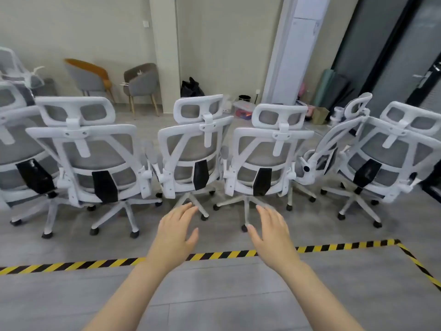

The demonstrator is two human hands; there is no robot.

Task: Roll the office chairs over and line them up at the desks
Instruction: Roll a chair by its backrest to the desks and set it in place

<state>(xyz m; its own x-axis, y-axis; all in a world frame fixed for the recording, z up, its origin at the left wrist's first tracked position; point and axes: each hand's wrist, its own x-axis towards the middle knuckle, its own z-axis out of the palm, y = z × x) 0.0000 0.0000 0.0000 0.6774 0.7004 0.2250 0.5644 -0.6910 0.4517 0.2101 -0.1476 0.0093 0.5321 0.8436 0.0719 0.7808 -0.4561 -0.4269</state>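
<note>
Several white-framed office chairs with grey mesh backs stand in a row, backs toward me. One chair is just left of centre, another just right of it. A third chair stands further left and one more at the right. My left hand and my right hand reach forward, fingers straight and spread, holding nothing. Both hands hover short of the two middle chairs and touch neither. No desk is in view.
Yellow-black hazard tape runs across the grey floor and turns at the right. Two grey armchairs stand by the back wall. A black bag, a small bin and boxes lie behind the row.
</note>
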